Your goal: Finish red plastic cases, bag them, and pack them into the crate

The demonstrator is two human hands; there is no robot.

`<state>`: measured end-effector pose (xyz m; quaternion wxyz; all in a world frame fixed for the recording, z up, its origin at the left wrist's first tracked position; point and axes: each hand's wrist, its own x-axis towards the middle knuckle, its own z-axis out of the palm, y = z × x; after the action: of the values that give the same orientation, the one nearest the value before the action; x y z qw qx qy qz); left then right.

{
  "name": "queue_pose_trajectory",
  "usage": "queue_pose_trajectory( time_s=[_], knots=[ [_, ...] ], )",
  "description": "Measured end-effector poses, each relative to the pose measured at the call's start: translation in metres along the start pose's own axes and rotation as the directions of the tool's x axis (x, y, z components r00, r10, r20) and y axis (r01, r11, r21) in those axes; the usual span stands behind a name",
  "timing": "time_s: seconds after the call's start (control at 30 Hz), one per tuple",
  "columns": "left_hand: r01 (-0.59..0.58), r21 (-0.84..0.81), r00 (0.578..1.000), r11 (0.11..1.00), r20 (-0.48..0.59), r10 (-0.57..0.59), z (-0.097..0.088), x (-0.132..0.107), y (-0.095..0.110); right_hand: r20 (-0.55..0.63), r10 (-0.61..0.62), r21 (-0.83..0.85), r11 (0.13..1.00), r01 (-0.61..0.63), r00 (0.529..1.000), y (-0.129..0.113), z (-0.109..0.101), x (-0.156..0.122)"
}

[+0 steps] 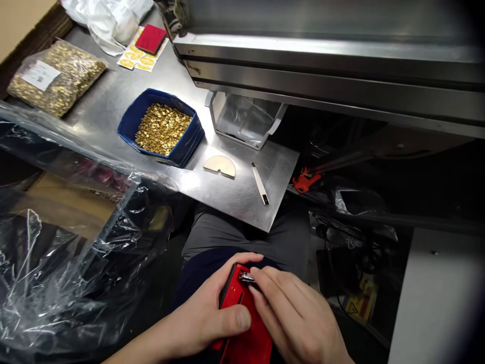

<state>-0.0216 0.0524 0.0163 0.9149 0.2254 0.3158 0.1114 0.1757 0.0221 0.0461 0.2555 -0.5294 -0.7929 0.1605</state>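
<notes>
Item one, in my hands: a flat red case (pixel 242 323), held low over my lap, below the front edge of the bench (pixel 235 197). My left hand (pixel 212 313) is wrapped around its left side, thumb laid across the red face, fingers curled over the top edge. My right hand (pixel 291 313) lies over its right side, with the fingertips (pixel 254 273) pressed on a small silvery metal piece (pixel 246 277) near the top of the case. I cannot tell whether that piece is fixed to the case or loose.

Item two, on the bench: a blue tray (pixel 131 124) filled with small gold-coloured parts (pixel 162 129), standing well above my hands in the view.

Item three: a pale semicircular plate (pixel 220 166), lying flat just right of the blue tray.

Item four: a slim white stick with a dark tip (pixel 260 183), lying near the plate, apart from it.

Item five: a clear open-fronted bin (pixel 246 119) behind the plate, tucked under the steel machine ledge (pixel 322 55).

Item six: a sealed clear bag of gold-coloured parts (pixel 56 76) with a white label, at the far left of the bench.

Item seven: a red pad (pixel 150 38) resting on a sheet of yellow stickers (pixel 132 59).

Item eight: crumpled clear plastic sheeting (pixel 68 263) over cartons at my left.

Item nine: an orange-handled tool (pixel 306 179) in the dark space right of the bench.
</notes>
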Motion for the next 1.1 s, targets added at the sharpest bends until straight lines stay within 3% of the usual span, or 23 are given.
queue_pose_trajectory(
  time_s=[0.2,0.3,0.4,0.47,0.57,0.73,0.97,1.1],
  knots=[
    [0.005,0.013,1.000,1.000,-0.008,-0.005,0.001,0.000,0.000,-0.034,-0.028,-0.074,0.997,0.025,0.999,-0.003,0.001,0.001],
    [-0.002,0.011,1.000,1.000,-0.020,0.002,0.001,-0.001,0.001,-0.042,-0.016,-0.021,1.000,0.015,0.999,-0.004,0.002,-0.003],
    [-0.013,-0.032,1.000,0.999,-0.010,0.013,0.000,-0.003,-0.001,-0.082,0.203,0.135,0.972,-0.191,0.976,-0.004,-0.004,-0.008],
    [-0.040,-0.093,0.999,0.995,-0.006,0.039,-0.001,-0.003,-0.005,-0.090,0.416,0.222,0.894,-0.389,0.905,-0.006,-0.010,-0.011],
    [-0.083,-0.159,0.996,0.984,-0.037,0.078,-0.001,-0.003,-0.011,0.058,0.558,0.348,0.766,-0.541,0.828,-0.014,-0.011,-0.014],
    [-0.086,-0.173,0.987,0.981,-0.146,0.061,0.004,-0.005,-0.017,0.264,0.611,0.496,0.577,-0.648,0.746,-0.036,0.006,-0.013],
    [-0.100,-0.178,0.989,0.979,-0.122,0.079,0.009,-0.008,-0.016,0.373,0.568,0.532,0.517,-0.671,0.734,-0.038,0.006,-0.010],
    [-0.080,-0.209,0.993,0.975,-0.105,0.059,0.008,-0.008,-0.017,0.379,0.566,0.515,0.528,-0.675,0.732,-0.038,0.006,-0.012]
  ],
)
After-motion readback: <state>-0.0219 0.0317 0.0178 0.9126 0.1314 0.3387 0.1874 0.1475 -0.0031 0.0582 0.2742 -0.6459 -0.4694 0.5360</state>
